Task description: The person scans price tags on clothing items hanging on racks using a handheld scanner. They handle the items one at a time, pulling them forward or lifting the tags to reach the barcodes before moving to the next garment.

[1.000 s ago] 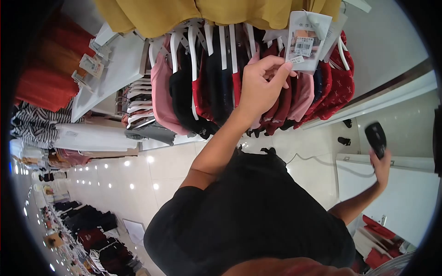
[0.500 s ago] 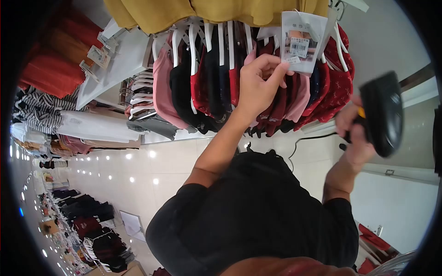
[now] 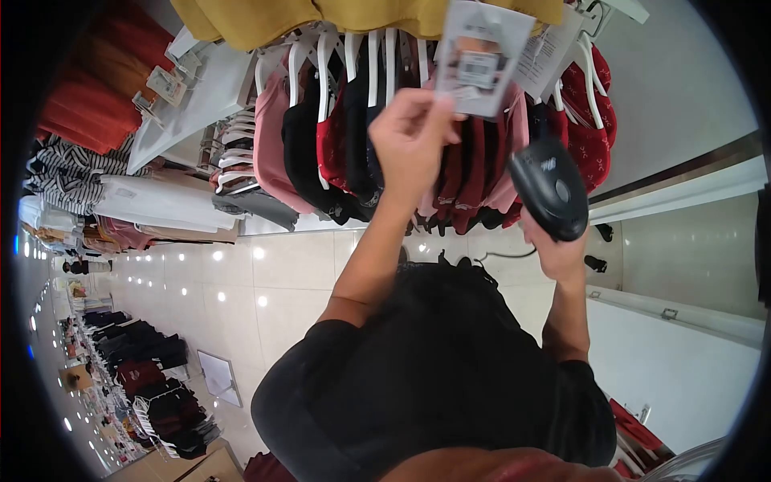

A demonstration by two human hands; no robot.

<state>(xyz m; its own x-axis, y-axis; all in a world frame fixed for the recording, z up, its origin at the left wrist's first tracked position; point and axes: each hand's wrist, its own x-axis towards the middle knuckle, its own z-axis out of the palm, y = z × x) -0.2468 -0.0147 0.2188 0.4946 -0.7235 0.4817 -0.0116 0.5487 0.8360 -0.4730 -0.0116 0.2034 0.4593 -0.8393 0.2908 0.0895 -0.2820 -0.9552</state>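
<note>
My left hand (image 3: 409,140) pinches the lower edge of a white price tag (image 3: 490,52) that bears a small photo and a barcode sticker. It hangs in front of the yellow garment (image 3: 385,16) at the top. In my right hand (image 3: 554,251) is a black barcode scanner (image 3: 550,189) with a trailing cable (image 3: 510,255). The scanner is below and to the right of the tag, apart from it. A second printed tag (image 3: 546,60) hangs just right of the first. Behind my hands, pink, black and red garments (image 3: 273,145) hang on white hangers (image 3: 324,80).
A white shelf (image 3: 193,100) juts out on the left, with rust-red clothing (image 3: 96,96) beside it. White and striped garments (image 3: 144,207) hang lower down. Farther back is a rack of dark clothes (image 3: 148,369). A white panel (image 3: 683,337) stands at the right, above tiled floor (image 3: 297,273).
My right hand has brought the scanner left, closer to the tag. My left hand has drawn the tag left and slightly up, uncovering the second tag. Both hands keep their hold.
</note>
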